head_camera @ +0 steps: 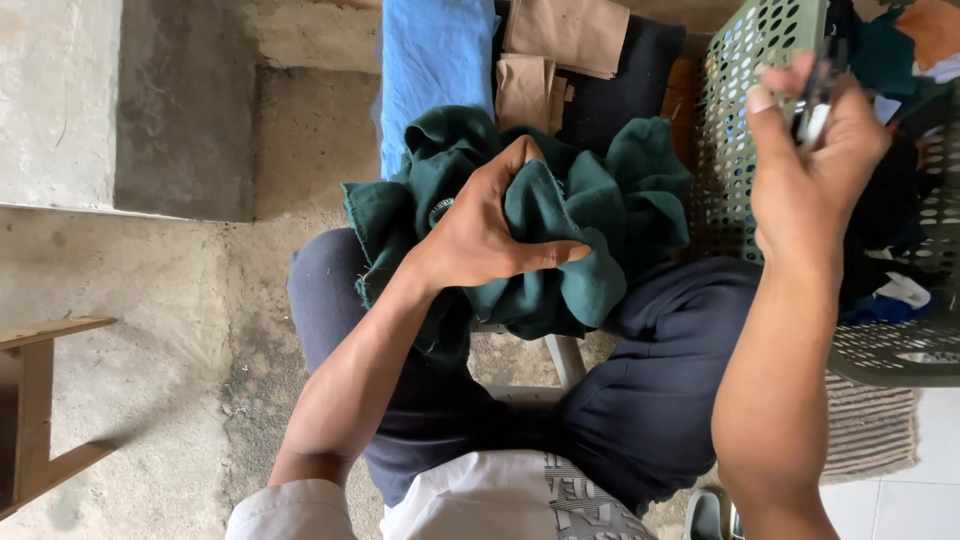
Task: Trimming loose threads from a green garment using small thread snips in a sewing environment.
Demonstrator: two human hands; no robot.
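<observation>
Now, far left of the frame, a wooden bench (40, 400) sits on the concrete floor (150, 300). Centre frame, the left hand (480, 230) is clenched around a bunched dark green cloth (600, 210) over the lap, folded blue and tan fabrics (500, 50) lying just above it. Upper right, the right hand (810, 160) pinches a small dark object (815, 95), too blurred to identify, against a green perforated laundry basket (740, 130) full of clothes.
</observation>
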